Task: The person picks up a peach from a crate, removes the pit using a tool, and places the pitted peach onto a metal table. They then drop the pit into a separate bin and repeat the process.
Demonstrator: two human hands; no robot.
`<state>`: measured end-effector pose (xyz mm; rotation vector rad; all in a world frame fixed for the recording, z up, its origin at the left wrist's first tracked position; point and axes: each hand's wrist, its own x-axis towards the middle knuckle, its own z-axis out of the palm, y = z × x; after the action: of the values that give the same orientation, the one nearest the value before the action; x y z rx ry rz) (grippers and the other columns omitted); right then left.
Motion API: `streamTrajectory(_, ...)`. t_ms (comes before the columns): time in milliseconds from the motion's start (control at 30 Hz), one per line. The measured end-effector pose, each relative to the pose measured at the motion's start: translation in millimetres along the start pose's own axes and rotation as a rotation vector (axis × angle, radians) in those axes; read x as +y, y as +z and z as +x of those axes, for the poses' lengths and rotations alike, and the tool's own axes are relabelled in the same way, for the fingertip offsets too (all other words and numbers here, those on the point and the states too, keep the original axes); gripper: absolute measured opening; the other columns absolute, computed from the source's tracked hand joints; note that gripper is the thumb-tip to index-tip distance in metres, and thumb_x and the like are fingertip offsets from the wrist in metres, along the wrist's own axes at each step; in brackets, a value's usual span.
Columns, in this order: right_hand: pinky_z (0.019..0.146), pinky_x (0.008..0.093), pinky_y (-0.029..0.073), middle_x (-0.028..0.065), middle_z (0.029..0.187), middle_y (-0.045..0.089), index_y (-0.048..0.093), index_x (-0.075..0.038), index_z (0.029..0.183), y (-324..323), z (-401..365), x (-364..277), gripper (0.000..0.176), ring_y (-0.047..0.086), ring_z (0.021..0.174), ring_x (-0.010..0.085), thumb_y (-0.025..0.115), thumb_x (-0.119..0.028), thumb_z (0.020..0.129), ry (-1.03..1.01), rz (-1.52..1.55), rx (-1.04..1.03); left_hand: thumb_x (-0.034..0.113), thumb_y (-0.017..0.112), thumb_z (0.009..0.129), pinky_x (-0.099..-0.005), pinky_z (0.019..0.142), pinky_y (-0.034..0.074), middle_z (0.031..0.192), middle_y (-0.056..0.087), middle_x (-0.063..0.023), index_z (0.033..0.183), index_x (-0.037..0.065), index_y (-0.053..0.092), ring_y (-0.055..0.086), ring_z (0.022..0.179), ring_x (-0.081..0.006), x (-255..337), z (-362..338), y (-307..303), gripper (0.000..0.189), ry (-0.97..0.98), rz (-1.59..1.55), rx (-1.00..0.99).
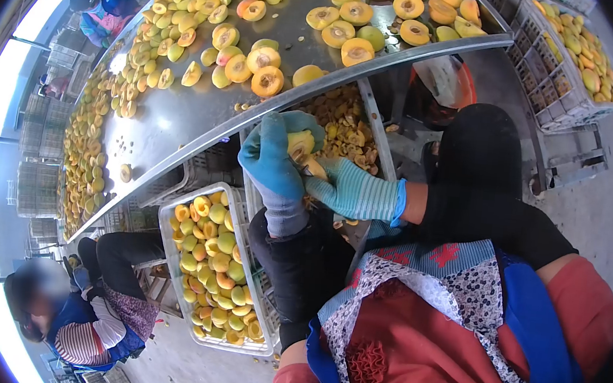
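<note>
My left hand (277,155), in a blue-coated glove, is wrapped round a yellow peach (300,145) in front of my lap. From the right, my right hand (351,188) in a teal-striped glove meets it, fingers closed and pressed together. A small tan-orange piece (314,167) shows at the right fingertips, against the fruit; I cannot tell whether it is a tool or part of the peach. Right below both hands stands a crate of brownish pits and scraps (342,125).
A metal table (173,123) carries many peach halves, its raised edge running just beyond my hands. A white crate (163,226) of peaches stands at my left knee, another crate (538,81) at the far right. A red bucket (466,85) is under the table. A co-worker (98,319) sits at left.
</note>
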<state>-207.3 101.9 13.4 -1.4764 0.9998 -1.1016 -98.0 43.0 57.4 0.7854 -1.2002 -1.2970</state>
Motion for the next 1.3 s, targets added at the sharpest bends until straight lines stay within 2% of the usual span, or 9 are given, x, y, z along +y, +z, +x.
streamTrajectory(200,0.045,0.0274,0.04,-0.0008,0.063,0.049,0.053,-0.011,0.092,-20.4,0.6,-44.6,0.029,0.05,0.051,0.0113,0.049,-0.039,0.098,0.564,0.346,-0.302,0.033,0.05,0.097,-0.031,0.057,0.053,0.07,0.066,-0.0151,0.083,-0.009,0.066,0.063,0.059,-0.021,-3.2,5.6,-3.8,0.047,-0.033,-0.172,-0.026)
streamTrajectory(500,0.038,0.0267,0.033,-0.002,0.058,0.044,0.051,-0.014,0.093,-30.0,3.0,-63.1,0.028,0.041,0.043,0.0106,0.052,-0.042,0.097,0.703,0.176,-0.3,0.04,0.046,0.096,-0.0331,0.057,0.054,0.07,0.066,-0.0161,0.08,-0.006,0.066,0.064,0.059,-0.0233,7.4,6.2,-3.2,0.052,-0.167,0.096,-0.151)
streamTrajectory(733,0.04,0.0304,0.043,0.0067,0.064,0.059,0.057,-0.006,0.1,-28.8,1.3,-24.3,0.03,0.054,0.044,0.014,0.05,-0.035,0.098,0.558,0.186,-0.343,0.027,0.055,0.094,-0.0306,0.057,0.054,0.072,0.068,-0.0144,0.08,-0.005,0.068,0.065,0.058,-0.021,-5.5,5.4,-10.1,0.037,-0.219,-0.186,-0.167)
streamTrajectory(800,0.045,0.0283,0.041,0.0018,0.063,0.051,0.054,-0.011,0.101,-27.5,3.9,3.3,0.024,0.049,0.049,0.0117,0.052,-0.035,0.098,-0.064,-0.237,-0.317,0.027,0.054,0.094,-0.031,0.058,0.054,0.073,0.068,-0.0151,0.079,-0.005,0.068,0.065,0.057,-0.0218,-9.1,7.9,-10.8,0.038,-0.194,-0.131,-0.201)
streamTrajectory(867,0.046,0.0272,0.039,-0.0016,0.061,0.045,0.052,-0.014,0.099,-32.2,2.1,11.5,0.022,0.045,0.05,0.0101,0.053,-0.036,0.098,-0.067,-0.26,-0.327,0.028,0.053,0.094,-0.032,0.058,0.054,0.072,0.068,-0.0155,0.079,-0.006,0.067,0.066,0.058,-0.0222,-2.6,8.9,-8.4,0.039,-0.193,0.014,-0.229)
streamTrajectory(900,0.044,0.0271,0.037,-0.0025,0.059,0.043,0.052,-0.014,0.096,-38.5,4.0,-33.8,0.024,0.043,0.048,0.0097,0.053,-0.038,0.098,0.244,-0.074,-0.355,0.028,0.053,0.094,-0.0325,0.058,0.054,0.072,0.068,-0.0157,0.078,-0.006,0.067,0.066,0.059,-0.0224,-0.1,9.5,-6.9,0.04,-0.192,0.086,-0.241)
streamTrajectory(1033,0.045,0.027,0.039,-0.0026,0.059,0.046,0.054,-0.012,0.091,-36.9,-2.6,-37.6,0.031,0.046,0.049,0.0101,0.053,-0.042,0.097,0.661,0.627,-0.583,0.033,0.048,0.097,-0.0349,0.054,0.052,0.075,0.066,-0.015,0.082,-0.003,0.063,0.062,0.058,-0.0255,-26.7,7.5,-10.8,0.042,-0.138,-0.413,-0.253)
streamTrajectory(1167,0.049,0.032,0.044,0.0033,0.061,0.053,0.058,-0.01,0.088,-22.0,4.1,-33.4,0.034,0.054,0.052,0.0162,0.054,-0.043,0.096,0.614,0.181,-0.343,0.041,0.042,0.099,-0.0362,0.051,0.049,0.082,0.065,-0.0121,0.085,0.007,0.059,0.06,0.061,-0.0289,-30.1,10.7,-7.5,0.04,-0.081,-0.587,-0.123)
streamTrajectory(1300,0.07,0.0448,0.052,0.0229,0.082,0.066,0.062,-0.006,0.107,-25.4,3.3,5.7,0.036,0.066,0.076,0.0383,0.057,-0.038,0.092,-0.048,-0.423,-0.134,0.042,0.044,0.097,-0.0346,0.058,0.052,0.094,0.066,-0.0082,0.097,0.012,0.061,0.063,0.081,-0.026,-28.4,27.0,-34.9,0.035,-0.069,-0.986,0.02)
